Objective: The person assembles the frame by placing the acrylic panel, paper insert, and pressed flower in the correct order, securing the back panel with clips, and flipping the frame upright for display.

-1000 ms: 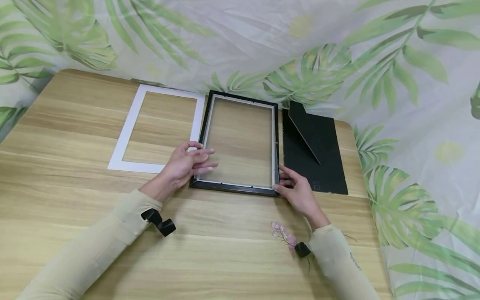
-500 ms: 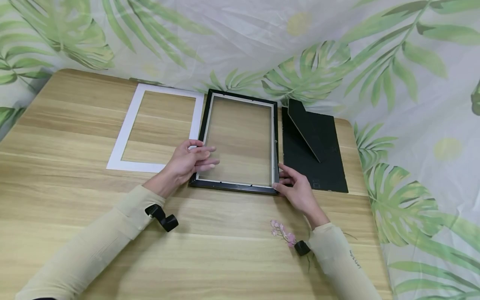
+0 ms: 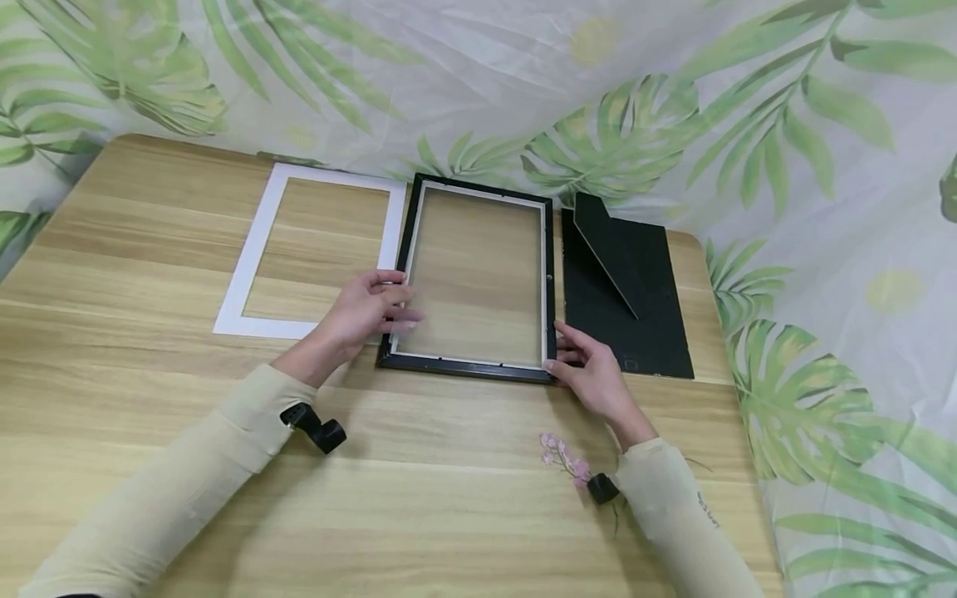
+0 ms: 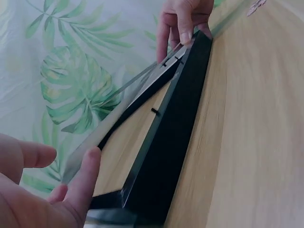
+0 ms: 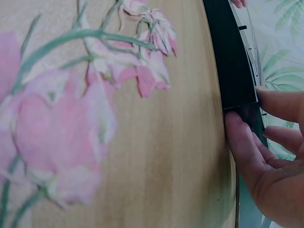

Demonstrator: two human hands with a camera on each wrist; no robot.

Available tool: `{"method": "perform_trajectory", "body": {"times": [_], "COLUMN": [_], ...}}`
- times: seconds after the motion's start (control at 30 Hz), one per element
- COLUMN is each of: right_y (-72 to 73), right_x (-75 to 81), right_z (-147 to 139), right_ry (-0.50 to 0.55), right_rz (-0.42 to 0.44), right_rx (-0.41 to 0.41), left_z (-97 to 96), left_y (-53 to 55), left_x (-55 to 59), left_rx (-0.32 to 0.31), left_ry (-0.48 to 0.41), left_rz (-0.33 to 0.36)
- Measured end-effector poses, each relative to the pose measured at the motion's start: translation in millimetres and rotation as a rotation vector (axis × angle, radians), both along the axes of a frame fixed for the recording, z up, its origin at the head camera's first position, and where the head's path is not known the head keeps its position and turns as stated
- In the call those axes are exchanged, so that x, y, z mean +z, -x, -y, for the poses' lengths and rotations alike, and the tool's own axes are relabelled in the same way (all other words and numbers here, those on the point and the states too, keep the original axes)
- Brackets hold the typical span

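A black picture frame [image 3: 467, 365] lies back side up on the table, with a clear pane [image 3: 478, 266] inside its border. My right hand [image 3: 594, 378] grips the frame's near right corner, thumb on top and fingers along the outer side. In the right wrist view, fingers [image 5: 244, 142] press against the black edge. Over the frame's left side, my left hand [image 3: 362, 311] has its fingers loosely extended and slightly blurred. The left wrist view shows the left hand's fingers [image 4: 85, 178] spread, with nothing held. Small black tabs [image 4: 155, 111] stick out along the inner edge.
A white mat border [image 3: 250, 249] lies left of the frame. To the right lies a black backing board [image 3: 658, 291] with its stand leg [image 3: 606, 253] raised. A pink flower sprig [image 3: 564, 457] rests near the right wrist. A leaf-print cloth [image 3: 478, 75] hangs behind the table.
My left hand has drawn back slightly to the left over the frame. The grey sliver of pane along the frame's right side no longer shows. My right hand keeps its grip.
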State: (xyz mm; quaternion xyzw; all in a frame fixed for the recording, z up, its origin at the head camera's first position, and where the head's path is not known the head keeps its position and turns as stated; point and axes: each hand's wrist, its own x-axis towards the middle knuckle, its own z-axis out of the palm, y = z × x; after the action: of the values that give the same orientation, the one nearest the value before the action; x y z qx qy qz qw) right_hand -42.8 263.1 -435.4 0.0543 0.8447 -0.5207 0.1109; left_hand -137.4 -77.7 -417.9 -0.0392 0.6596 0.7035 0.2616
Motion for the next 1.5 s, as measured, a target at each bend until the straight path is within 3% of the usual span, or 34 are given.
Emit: {"method": "perform_trajectory", "body": {"times": [0.33, 0.5, 0.63, 0.73, 1.07, 1.37, 1.5], "right_y": [0.0, 0.7, 0.6, 0.5, 0.1, -0.6, -0.5], "right_x": [6.2, 12.7, 5.1, 0.5, 0.1, 2.0, 1.5], "right_z": [-0.7, 2.2, -1.6, -4.1, -5.7, -5.2, -5.3], "right_ry": [0.021, 0.020, 0.032, 0.036, 0.019, -0.018, -0.016], "right_rz": [0.045, 0.075, 0.051, 0.043, 0.054, 0.050, 0.044], "right_rx": [0.024, 0.032, 0.031, 0.026, 0.042, 0.044, 0.039], "left_z": [13.5, 15.0, 15.9, 17.2, 17.7, 13.7, 10.7], "left_y": [4.1, 4.7, 3.2, 2.4, 0.3, -1.4, -3.5], "left_x": [2.3, -1.1, -2.3, -2.3, -5.1, -8.9, -8.6], "left_rx": [-0.162, -0.194, -0.248, -0.267, -0.240, -0.177, -0.119], "left_ry": [0.303, 0.351, 0.379, 0.379, 0.416, 0.364, 0.291], "left_rz": [-0.191, -0.255, -0.318, -0.312, -0.330, -0.330, -0.280]}}
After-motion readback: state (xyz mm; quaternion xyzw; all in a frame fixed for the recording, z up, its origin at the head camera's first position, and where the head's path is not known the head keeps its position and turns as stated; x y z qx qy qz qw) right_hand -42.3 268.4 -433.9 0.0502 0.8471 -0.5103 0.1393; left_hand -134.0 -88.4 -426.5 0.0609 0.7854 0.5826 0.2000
